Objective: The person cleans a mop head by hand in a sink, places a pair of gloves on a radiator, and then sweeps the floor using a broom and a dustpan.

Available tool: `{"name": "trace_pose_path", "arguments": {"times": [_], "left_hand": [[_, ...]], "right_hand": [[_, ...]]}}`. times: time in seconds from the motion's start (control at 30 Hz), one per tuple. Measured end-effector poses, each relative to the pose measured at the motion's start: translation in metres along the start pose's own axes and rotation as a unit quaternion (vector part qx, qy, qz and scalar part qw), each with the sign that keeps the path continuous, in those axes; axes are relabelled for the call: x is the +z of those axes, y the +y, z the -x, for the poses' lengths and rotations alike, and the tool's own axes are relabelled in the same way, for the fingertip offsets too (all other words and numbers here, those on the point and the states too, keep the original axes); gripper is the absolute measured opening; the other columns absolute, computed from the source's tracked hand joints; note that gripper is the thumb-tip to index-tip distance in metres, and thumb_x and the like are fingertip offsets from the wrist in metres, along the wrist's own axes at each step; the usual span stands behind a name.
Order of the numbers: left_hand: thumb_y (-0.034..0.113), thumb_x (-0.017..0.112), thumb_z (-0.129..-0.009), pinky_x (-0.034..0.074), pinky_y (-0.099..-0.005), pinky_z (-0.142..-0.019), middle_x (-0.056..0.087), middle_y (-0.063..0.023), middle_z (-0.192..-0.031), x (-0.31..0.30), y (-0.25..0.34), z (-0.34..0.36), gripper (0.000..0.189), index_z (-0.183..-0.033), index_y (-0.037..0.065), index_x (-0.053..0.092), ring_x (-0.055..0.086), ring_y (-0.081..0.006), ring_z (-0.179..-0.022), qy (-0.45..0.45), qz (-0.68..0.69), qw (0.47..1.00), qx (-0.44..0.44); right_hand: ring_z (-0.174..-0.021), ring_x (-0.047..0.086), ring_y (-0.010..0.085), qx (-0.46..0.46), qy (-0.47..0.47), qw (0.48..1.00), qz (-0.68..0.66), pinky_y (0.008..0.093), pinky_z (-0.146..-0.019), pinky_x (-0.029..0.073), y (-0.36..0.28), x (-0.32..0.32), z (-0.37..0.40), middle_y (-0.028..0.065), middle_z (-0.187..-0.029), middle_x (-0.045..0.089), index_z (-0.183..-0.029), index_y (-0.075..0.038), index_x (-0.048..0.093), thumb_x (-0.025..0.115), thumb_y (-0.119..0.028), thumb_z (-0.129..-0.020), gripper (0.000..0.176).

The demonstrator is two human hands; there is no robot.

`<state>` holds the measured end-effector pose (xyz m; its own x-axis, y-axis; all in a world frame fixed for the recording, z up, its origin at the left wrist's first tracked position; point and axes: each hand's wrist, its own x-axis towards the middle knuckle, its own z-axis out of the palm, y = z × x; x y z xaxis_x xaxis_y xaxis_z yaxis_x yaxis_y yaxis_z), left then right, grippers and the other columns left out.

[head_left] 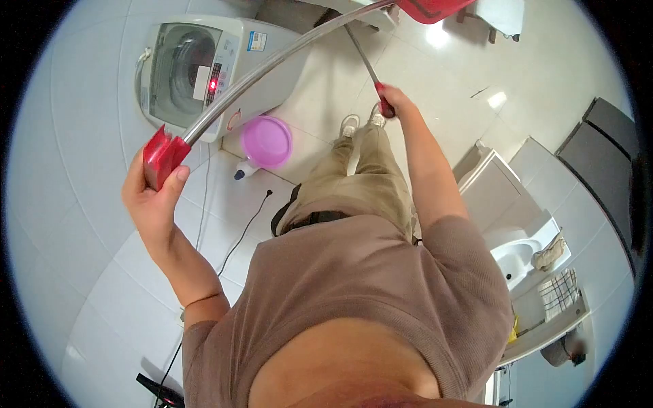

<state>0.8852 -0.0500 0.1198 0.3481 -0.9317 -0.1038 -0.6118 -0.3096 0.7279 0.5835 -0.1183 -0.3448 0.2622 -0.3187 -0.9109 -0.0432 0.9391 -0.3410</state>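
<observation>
Head cam looking straight down, so here's the count: 1 long metal pole (272, 64), 1 thinner rod (360, 54) that meets it near the top, and 1 red head (428, 8) at the far end, cut off by the frame edge. 2 hands on it, 1 each.

Left hand (153, 194) is raised out to the side with the elbow bent, fingers wrapped tight around the red grip (163, 155) on the pole's near end, thumb up along its side. Right hand (400, 102) is stretched forward and down on a nearly straight arm, fist closed round the rod's small red end. The pole runs from that left grip up over the washer (197, 75) to the head, well off the floor.

Around it: 1 washer with a red light on, 1 purple basin (266, 141) just beside it, 1 white bottle (243, 170) lying next to the basin, 1 cable (245, 224) trailing over the tiles. 2 shoes (349, 126) sit just under the right hand. Off to the right there's 1 sink (513, 262) with 1 rag (549, 255) on its rim and 1 checked towel (558, 294) nearby.

The pole crosses in front of the washer panel, and the person's own torso blocks most of the lower floor.
</observation>
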Motion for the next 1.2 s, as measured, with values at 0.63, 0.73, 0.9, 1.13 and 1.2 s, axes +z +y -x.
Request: {"name": "trace_pose_path", "arguments": {"times": [0.63,0.73,0.9,1.13,1.2], "left_hand": [[0.017,0.079,-0.064,0.042,-0.0234,-0.074,0.06,-0.0041,-0.091,-0.023,-0.042,0.012,0.05,-0.105,-0.002,0.058,0.054,-0.0113,-0.082,-0.032,0.001,0.999,-0.015],[0.015,0.078,-0.063,0.043,-0.0241,-0.075,0.06,-0.0046,-0.092,-0.027,-0.045,0.02,0.051,-0.106,-0.002,0.058,0.055,-0.0121,-0.084,-0.018,-0.008,1.0,-0.024],[0.006,0.076,-0.058,0.046,-0.0279,-0.082,0.06,-0.0084,-0.099,-0.032,-0.03,0.031,0.052,-0.106,-0.002,0.057,0.058,-0.0166,-0.091,0.014,-0.009,0.998,-0.055],[-0.008,0.069,-0.05,0.05,-0.0332,-0.082,0.061,-0.0103,-0.097,-0.034,-0.019,0.048,0.054,-0.103,-0.004,0.058,0.06,-0.0222,-0.092,0.08,0.031,0.988,-0.126],[-0.008,0.072,-0.051,0.052,-0.0346,-0.08,0.061,-0.0103,-0.096,-0.036,-0.019,0.052,0.054,-0.103,-0.004,0.057,0.061,-0.0234,-0.089,0.087,0.047,0.984,-0.145]], "right_hand": [[-0.08,0.061,0.0338,-0.132,0.177,0.768,0.601,0.0453,-0.071,0.048,0.075,-0.056,0.211,0.0172,-0.086,0.063,-0.125,-0.02,0.046,0.05,-0.014,-0.078,0.048],[-0.088,0.06,0.035,-0.113,0.155,0.73,0.656,0.0459,-0.074,0.047,0.018,-0.037,0.17,0.0182,-0.093,0.062,-0.125,-0.021,0.044,0.046,-0.014,-0.081,0.045],[-0.091,0.06,0.0336,-0.202,0.108,0.721,0.654,0.0446,-0.076,0.047,-0.057,0.01,0.063,0.0174,-0.098,0.062,-0.122,-0.022,0.047,0.041,-0.016,-0.083,0.04],[-0.104,0.055,0.0312,-0.204,0.042,0.73,0.651,0.0394,-0.086,0.044,-0.131,0.096,-0.051,0.0138,-0.113,0.057,-0.112,-0.015,0.056,0.042,-0.018,-0.084,0.032],[-0.106,0.055,0.0303,-0.244,0.076,0.708,0.658,0.0382,-0.087,0.044,-0.137,0.108,-0.077,0.0126,-0.115,0.057,-0.112,-0.013,0.057,0.043,-0.019,-0.083,0.033]]}}
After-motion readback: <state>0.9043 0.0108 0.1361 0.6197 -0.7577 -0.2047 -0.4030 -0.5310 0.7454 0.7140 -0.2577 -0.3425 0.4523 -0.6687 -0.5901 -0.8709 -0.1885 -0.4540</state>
